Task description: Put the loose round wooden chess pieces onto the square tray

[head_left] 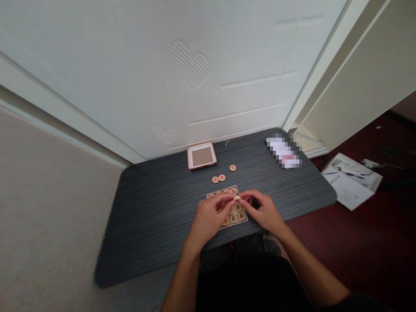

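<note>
Between my two hands is a round, pale xiangqi piece (237, 198), held up just above a box of pieces. My left hand (208, 216) pinches it from the left, thumb and forefinger together. From the other side, the fingertips of my right hand (264, 211) close on the same piece. Below them lies a shallow, clear box (239, 223) with rows of xiangqi pieces, some marked red, some black. My left hand covers much of its left part. Past the box lie three loose pieces with red marks: two side by side (218, 178) and one apart (232, 167).
The dark grey table (152, 203) has rounded corners and stands against a white panel (130, 78) with embossed hearts. A white-bordered, brown-centred case (201, 156) lies at the back. A blurred-out white item (282, 151) is at the back right. An open white box (352, 180) sits beyond the right edge.
</note>
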`<state>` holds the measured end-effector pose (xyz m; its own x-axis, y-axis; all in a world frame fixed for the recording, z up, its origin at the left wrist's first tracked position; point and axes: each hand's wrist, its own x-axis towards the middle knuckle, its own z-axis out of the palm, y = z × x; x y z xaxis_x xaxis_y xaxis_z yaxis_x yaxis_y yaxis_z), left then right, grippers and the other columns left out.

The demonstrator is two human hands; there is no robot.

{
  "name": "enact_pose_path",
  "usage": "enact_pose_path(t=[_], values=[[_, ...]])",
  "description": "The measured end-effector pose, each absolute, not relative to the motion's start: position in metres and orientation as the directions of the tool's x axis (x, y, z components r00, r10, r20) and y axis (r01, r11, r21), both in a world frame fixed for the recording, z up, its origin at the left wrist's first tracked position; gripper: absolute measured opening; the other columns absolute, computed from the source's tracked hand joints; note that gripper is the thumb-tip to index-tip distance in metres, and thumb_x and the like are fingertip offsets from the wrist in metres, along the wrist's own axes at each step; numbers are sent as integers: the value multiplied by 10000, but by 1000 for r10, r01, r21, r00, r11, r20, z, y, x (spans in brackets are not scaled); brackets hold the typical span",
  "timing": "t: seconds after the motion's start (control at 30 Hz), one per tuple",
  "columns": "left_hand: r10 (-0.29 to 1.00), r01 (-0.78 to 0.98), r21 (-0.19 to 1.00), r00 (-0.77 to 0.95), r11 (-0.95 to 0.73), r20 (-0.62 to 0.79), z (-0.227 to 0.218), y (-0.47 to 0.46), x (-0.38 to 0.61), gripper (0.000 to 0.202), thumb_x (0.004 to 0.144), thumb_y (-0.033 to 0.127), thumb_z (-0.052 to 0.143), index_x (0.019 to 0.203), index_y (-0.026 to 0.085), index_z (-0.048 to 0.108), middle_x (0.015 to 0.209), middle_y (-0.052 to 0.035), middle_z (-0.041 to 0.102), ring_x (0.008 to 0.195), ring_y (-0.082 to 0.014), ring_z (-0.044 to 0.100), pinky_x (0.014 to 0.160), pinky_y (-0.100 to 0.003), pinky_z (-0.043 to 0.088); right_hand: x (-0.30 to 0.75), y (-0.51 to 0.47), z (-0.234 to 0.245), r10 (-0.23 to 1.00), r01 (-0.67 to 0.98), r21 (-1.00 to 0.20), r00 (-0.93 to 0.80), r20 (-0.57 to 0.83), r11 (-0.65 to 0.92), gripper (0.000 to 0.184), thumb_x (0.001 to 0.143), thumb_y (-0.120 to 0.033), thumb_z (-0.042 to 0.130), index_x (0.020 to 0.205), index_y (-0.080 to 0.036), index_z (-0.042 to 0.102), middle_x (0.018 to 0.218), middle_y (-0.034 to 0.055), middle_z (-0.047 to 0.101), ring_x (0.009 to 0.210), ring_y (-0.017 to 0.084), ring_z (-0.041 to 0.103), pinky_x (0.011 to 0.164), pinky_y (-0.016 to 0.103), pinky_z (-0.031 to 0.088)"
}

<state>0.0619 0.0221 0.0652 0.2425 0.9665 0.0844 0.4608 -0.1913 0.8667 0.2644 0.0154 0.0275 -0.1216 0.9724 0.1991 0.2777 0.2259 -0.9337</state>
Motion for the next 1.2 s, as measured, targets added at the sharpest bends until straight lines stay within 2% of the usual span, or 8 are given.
enact_pose_path(t=[0.17,0.43,0.73,1.0,1.2], values=[[978,592,778,113,-208,176,64,24,38,176,935,342,655,1055,270,761,1049,-21,788,856,-184,728,804,-309,587,262,19,26,969,393,-887,-114,217,245,164,950,-336,641,1051,-243,729,895,29,730,722,173,624,670,291,507],[955,638,753,-91,-163,284,43,21,13,191,943,357,636,1028,222,741,1073,-60,754,887,-186,704,776,-298,568,254,17,25,930,511,-777,-216,298,367,179,973,-258,589,1089,-257,725,923,51,693,860,209,628,803,343,526],[933,617,766,-142,-178,331,25,21,11,175,946,348,634,995,220,743,1058,-65,744,945,-201,694,753,-304,561,247,17,21,919,592,-708,-173,354,384,123,951,-217,628,1026,-234,724,949,66,691,920,226,630,858,369,526],[936,605,778,-149,-170,320,14,20,12,170,943,346,635,990,225,744,1044,-66,745,920,-201,698,739,-317,562,249,18,17,934,560,-753,-131,331,346,97,940,-209,635,987,-236,715,918,50,678,849,203,634,788,332,535],[948,596,785,-118,-172,297,14,20,13,166,946,340,630,1002,229,740,1045,-61,747,920,-198,699,756,-315,554,255,18,16,924,522,-762,-189,333,382,173,933,-183,619,1056,-245,723,1014,71,660,942,217,640,853,353,542]])
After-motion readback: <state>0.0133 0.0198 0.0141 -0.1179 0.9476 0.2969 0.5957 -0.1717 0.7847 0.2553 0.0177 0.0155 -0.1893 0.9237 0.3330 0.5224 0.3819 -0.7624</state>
